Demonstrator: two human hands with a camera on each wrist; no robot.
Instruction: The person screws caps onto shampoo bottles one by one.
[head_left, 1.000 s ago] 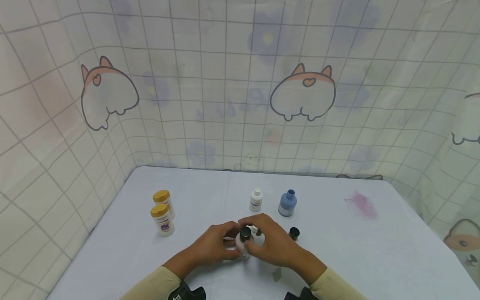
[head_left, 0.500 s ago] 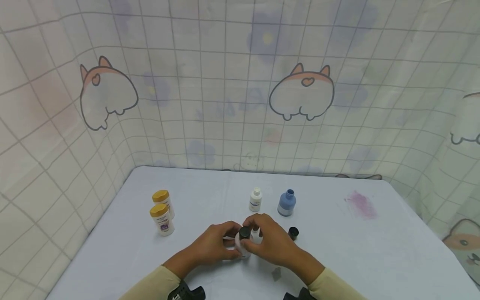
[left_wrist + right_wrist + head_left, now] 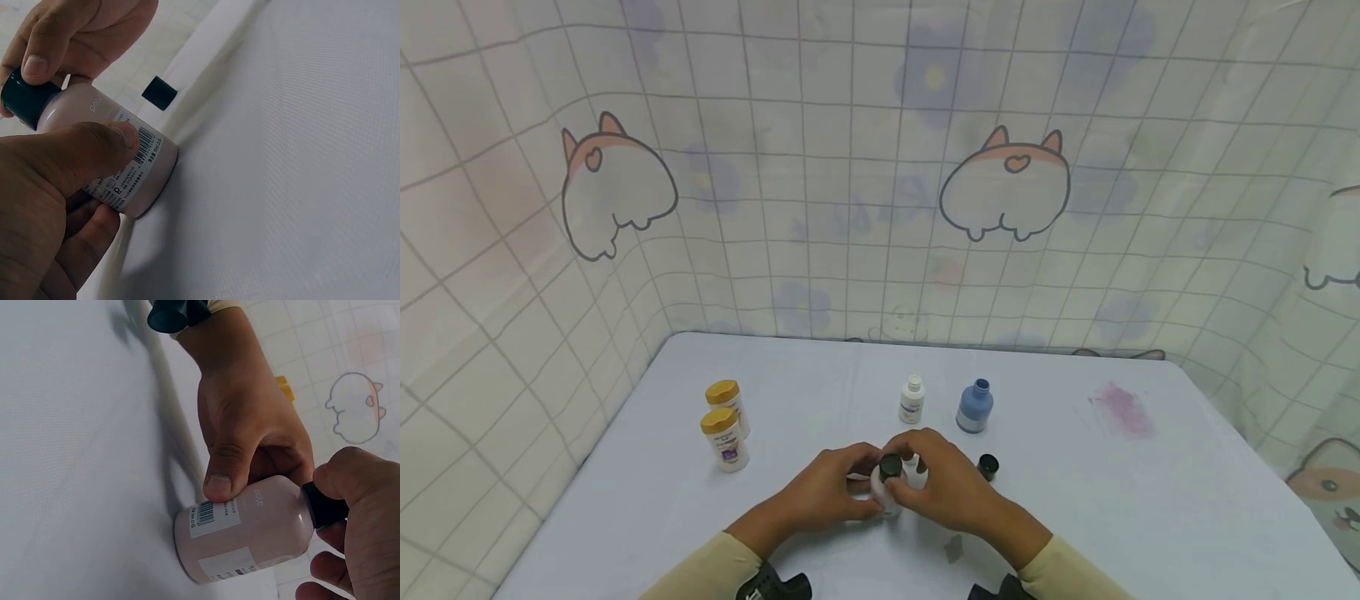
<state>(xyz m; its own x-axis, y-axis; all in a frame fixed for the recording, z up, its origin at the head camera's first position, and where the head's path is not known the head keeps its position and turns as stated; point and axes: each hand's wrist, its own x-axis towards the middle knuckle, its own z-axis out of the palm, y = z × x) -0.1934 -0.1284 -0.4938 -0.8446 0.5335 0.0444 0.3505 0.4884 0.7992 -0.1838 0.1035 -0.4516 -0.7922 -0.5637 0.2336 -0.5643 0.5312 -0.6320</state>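
Observation:
Near the front middle of the table stands a pale pink bottle with a barcode label and a black cap on its neck. My left hand grips the bottle's body, thumb across the label in the left wrist view. The right hand pinches the black cap between thumb and fingers. Just right of that hand a loose black cap lies on the table. Behind the hands are a small white bottle and an uncapped blue bottle. Another small white item shows partly behind the right fingers.
Two white bottles with yellow lids stand at the left, the front one overlapping the rear one. A pink stain marks the white tablecloth at the right. A grid-patterned curtain hangs behind the table.
The right index finger has drawn back slightly, from over the far side of the cap to a closer pinch. The left hand and the bottle have hardly moved.

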